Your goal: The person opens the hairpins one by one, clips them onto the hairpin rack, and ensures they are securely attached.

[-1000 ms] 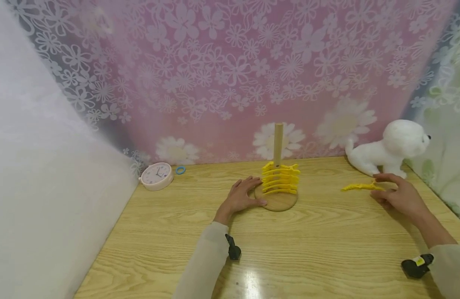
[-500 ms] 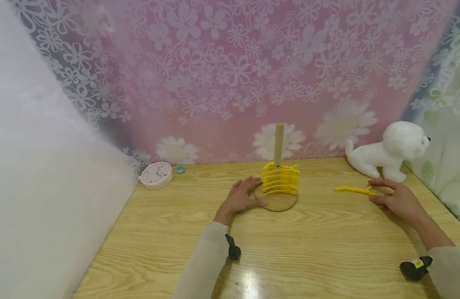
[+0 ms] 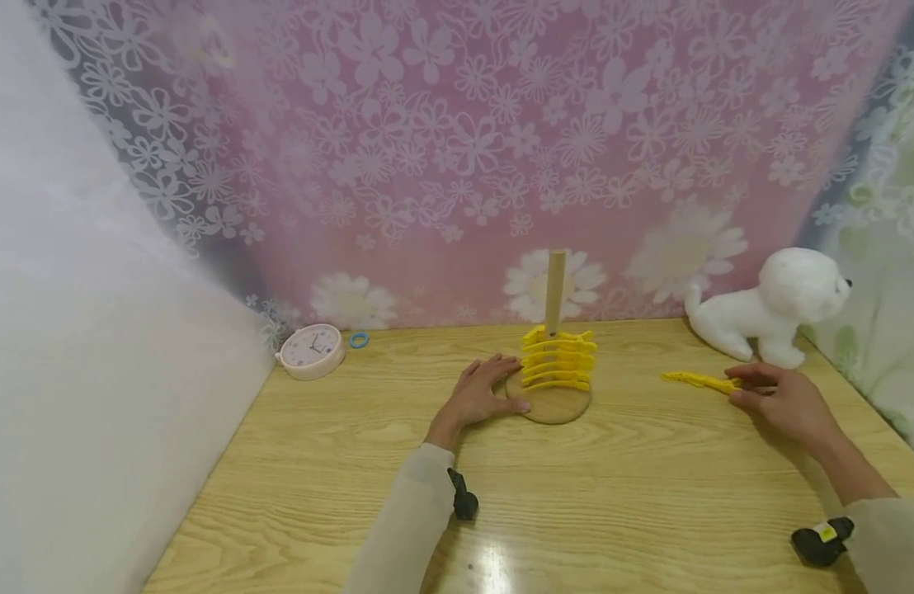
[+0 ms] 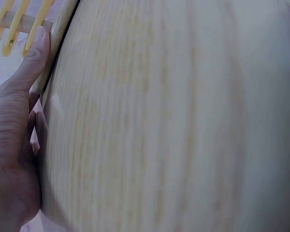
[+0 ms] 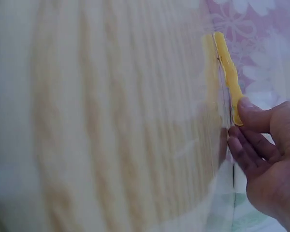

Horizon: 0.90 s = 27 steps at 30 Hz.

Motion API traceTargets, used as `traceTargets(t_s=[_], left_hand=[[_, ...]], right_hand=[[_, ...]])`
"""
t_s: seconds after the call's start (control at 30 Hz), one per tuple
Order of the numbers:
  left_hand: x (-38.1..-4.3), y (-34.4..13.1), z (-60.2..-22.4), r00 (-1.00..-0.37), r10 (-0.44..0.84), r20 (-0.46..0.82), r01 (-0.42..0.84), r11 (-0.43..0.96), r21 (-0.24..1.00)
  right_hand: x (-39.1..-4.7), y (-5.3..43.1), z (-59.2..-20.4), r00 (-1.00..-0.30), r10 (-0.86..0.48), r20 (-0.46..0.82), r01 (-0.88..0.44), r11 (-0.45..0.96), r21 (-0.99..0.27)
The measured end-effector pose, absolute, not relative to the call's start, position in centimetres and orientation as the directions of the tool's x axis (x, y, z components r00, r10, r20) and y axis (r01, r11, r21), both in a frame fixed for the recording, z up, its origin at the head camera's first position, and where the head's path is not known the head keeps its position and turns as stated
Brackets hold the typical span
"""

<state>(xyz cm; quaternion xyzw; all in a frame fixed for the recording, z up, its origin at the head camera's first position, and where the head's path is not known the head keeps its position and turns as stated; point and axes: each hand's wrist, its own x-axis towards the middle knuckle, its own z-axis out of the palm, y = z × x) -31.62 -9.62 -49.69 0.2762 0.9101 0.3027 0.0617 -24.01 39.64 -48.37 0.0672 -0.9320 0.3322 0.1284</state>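
Observation:
A wooden stand has a round base (image 3: pixel 557 407) and an upright post (image 3: pixel 555 293). Several yellow hair clips (image 3: pixel 557 360) sit one above another on the post. My left hand (image 3: pixel 481 394) holds the left side of the base, thumb on its front edge and fingers farther back; the left wrist view shows the thumb (image 4: pixel 33 59) close below the lowest clip. At the right, my right hand (image 3: pixel 789 406) pinches one end of a loose yellow hair clip (image 3: pixel 696 380) between thumb and fingers. Its long end points left, low over the table, also in the right wrist view.
Behind my right hand stands a white plush dog (image 3: pixel 769 305). A pink round clock (image 3: pixel 311 351) and a small blue ring (image 3: pixel 359 340) lie at the back left. A flowered pink curtain (image 3: pixel 427 206) borders the wooden table (image 3: pixel 620 487) at the back.
The loose hair clip has shifted left, and my right hand has moved slightly left too, its fingers closing at the clip's end. My left hand stays on the base.

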Motion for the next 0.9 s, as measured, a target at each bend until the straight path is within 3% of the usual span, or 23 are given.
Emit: traceTargets(t_s=[0.23,0.9], left_hand=[[-31.5,-9.6,-49.8,-0.845,0.533,0.049,0.457,0.67,0.585],[-31.5,-9.6,-49.4,-0.84,0.541,0.047,0.465,0.672,0.576]], right_hand=[[-23.6,38.2,-47.8,-0.938,-0.019,0.347,-0.259,0.704,-0.661],[-23.9,29.1,-40.6,-0.871,-0.04,0.489,-0.371,0.708,-0.602]])
